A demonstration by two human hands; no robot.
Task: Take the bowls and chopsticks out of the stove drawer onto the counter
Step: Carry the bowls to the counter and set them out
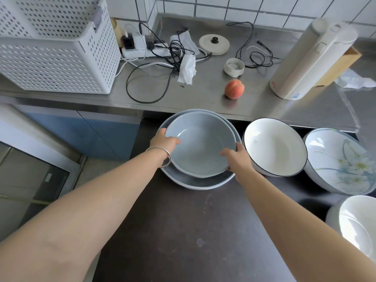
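Observation:
A blue-grey bowl (200, 143) is held by both hands just above a larger grey bowl (195, 183) that rests on the dark drawer surface (183, 231). My left hand (163, 141) grips its left rim, a metal bangle on the wrist. My right hand (236, 157) grips its lower right rim. To the right stand a white bowl with a dark rim (274, 147), a flower-painted bowl (339, 161) and, at the lower right edge, another white bowl (358, 222). No chopsticks are visible.
The steel counter (203, 98) behind holds a peach (234, 88), a white lid (234, 67), tangled cables (158, 64), a power strip (140, 50), a white perforated basket (57, 49), a kettle base (214, 44), a white thermos (311, 58) and a wooden box (339, 68).

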